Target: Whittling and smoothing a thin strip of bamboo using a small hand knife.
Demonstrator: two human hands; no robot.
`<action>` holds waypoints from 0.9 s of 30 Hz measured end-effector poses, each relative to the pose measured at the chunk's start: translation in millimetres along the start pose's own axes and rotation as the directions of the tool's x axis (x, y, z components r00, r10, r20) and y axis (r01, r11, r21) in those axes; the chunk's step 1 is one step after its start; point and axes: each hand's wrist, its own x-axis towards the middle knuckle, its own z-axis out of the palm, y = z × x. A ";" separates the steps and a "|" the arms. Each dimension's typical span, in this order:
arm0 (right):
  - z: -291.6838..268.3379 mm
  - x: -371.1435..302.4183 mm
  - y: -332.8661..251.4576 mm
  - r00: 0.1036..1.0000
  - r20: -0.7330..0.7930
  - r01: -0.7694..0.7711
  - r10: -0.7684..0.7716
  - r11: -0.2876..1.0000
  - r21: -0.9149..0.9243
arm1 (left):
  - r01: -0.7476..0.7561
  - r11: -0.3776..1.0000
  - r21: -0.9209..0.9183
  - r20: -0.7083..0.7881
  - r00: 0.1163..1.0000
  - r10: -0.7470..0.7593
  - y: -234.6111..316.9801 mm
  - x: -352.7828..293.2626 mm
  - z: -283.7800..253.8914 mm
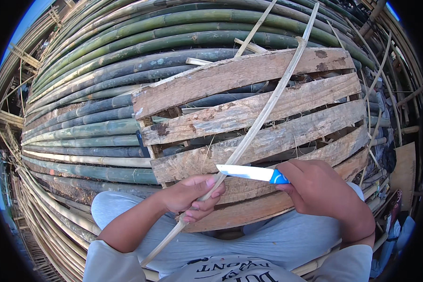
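Note:
My left hand (pixel 196 195) is closed around a long, pale bamboo strip (pixel 263 114). The strip slants from my lap up to the far right, across a pallet of rough wooden planks (pixel 249 113), with a small nub near its far end. In my right hand (pixel 310 185) is a knife (pixel 254 173) with a blue handle and a bright blade. The blade points left, and its tip overlaps the strip just beyond my left fingers. Whether the edge bites into the strip, I cannot tell.
Many green and grey bamboo poles (pixel 174 40) lie side by side beyond and left of the pallet. Thin split bamboo pieces (pixel 256 28) rest at its far edge. More long strips (pixel 47 221) curve along the lower left. A flat board (pixel 403 174) stands at the right.

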 end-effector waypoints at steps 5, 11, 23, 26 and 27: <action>-2.4 -1.7 12.9 0.992 0.109 0.062 -0.062 0.998 0.003 | 0.029 0.999 -0.032 -0.007 1.000 -0.029 1.1 -1.0 -1.4; -5.2 -5.8 22.2 0.963 0.215 0.169 -0.161 0.985 -0.020 | 0.063 0.993 -0.101 -0.003 0.998 -0.064 0.3 -1.4 -6.0; -11.9 -8.3 27.2 0.977 0.205 0.050 -0.051 0.999 0.010 | -0.003 1.000 -0.030 0.013 1.000 0.003 -3.3 2.5 -3.3; -11.6 -12.3 22.0 0.973 0.231 0.033 -0.023 0.999 -0.037 | -0.001 0.999 -0.039 0.006 1.000 0.002 -7.1 0.9 -0.9; -11.4 -13.3 20.4 0.976 0.218 0.031 -0.021 0.998 -0.046 | -0.007 1.000 -0.016 -0.039 0.999 0.006 -6.6 1.8 -0.6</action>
